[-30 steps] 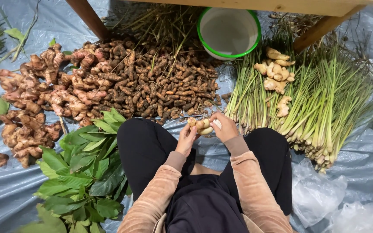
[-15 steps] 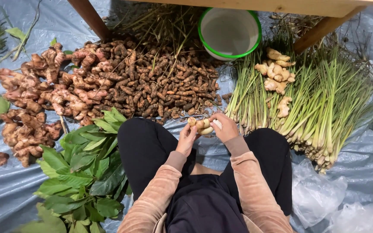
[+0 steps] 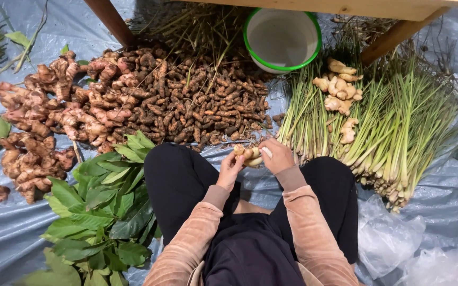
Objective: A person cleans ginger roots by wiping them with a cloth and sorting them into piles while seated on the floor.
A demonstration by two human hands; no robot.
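Note:
I sit on a grey-blue plastic sheet (image 3: 6,238) with my knees apart. My left hand (image 3: 230,168) and my right hand (image 3: 275,155) meet just past my knees, both closed on a pale, knobbly piece of ginger root (image 3: 248,154). Something small and light shows at my right fingers; I cannot tell what it is. Directly beyond my hands lies a big heap of small brown rhizomes (image 3: 197,100).
Large pinkish ginger roots (image 3: 33,127) lie at the left, green leaves (image 3: 102,206) by my left knee. Lemongrass stalks (image 3: 398,122) with pale ginger pieces (image 3: 340,90) on them lie at the right. A green-rimmed white bucket (image 3: 282,38) stands under a wooden frame (image 3: 110,21). Clear bags (image 3: 393,238) lie by my right leg.

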